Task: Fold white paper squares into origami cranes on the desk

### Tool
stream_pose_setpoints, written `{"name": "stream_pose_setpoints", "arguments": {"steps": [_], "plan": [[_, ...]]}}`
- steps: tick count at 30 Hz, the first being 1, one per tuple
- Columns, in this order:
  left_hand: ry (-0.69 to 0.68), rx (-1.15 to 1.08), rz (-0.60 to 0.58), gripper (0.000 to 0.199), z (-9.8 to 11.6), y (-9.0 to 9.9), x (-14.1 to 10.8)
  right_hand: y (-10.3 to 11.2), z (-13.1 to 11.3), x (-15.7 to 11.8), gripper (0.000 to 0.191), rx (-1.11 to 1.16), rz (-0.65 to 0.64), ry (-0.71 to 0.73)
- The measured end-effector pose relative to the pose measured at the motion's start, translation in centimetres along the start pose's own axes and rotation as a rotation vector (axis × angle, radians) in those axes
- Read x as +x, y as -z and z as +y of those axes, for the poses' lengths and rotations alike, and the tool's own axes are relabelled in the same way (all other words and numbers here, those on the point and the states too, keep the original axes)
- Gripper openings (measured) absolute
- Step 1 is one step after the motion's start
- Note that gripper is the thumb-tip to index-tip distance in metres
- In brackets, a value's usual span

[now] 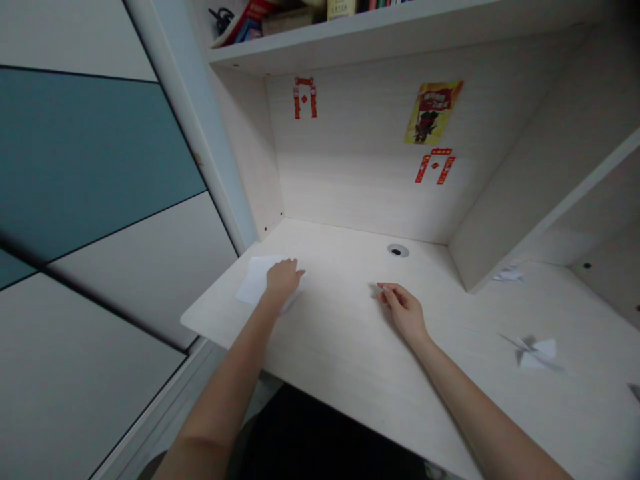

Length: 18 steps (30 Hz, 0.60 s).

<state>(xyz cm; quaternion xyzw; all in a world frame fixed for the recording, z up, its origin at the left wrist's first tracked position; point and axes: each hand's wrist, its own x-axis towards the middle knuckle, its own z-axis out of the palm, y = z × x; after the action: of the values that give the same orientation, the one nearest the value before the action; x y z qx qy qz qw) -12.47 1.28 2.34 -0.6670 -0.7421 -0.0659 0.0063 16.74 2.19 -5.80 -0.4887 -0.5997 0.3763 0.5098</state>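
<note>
White paper lies flat near the left end of the pale desk. My left hand rests on the right part of this paper with its fingers curled; whether they grip its edge is hidden. Further right, my right hand is just above the desk, its thumb and index finger pressed together. Anything between those fingertips is too small to make out. To the right of my right arm sits a folded white paper piece with a thin pointed end.
Another folded white paper is beside the upright divider. A round cable hole is near the back panel. Overhead runs a shelf with books. A dark object shows at the right edge.
</note>
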Motion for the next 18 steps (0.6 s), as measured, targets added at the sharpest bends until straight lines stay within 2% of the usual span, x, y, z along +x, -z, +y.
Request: {"name": "stream_pose_setpoints", "arguments": {"steps": [2, 5, 10, 18], "plan": [[0.028, 0.044, -0.05, 0.043, -2.0, -0.3, -0.5, 0.0, -0.2, -0.1, 0.044, -0.015, -0.01, 0.007], [0.005, 0.079, -0.094, 0.047, -3.4, -0.7, -1.3, 0.1, -0.5, -0.2, 0.044, -0.035, -0.017, 0.018], [0.018, 0.122, -0.088, 0.065, -3.8, -0.4, -2.0, 0.2, -0.6, -0.1, 0.041, -0.032, -0.019, 0.017], [0.049, 0.059, -0.046, 0.051, -4.1, 0.3, -3.0, -0.1, -0.6, -0.1, 0.04, -0.031, -0.016, 0.019]]}}
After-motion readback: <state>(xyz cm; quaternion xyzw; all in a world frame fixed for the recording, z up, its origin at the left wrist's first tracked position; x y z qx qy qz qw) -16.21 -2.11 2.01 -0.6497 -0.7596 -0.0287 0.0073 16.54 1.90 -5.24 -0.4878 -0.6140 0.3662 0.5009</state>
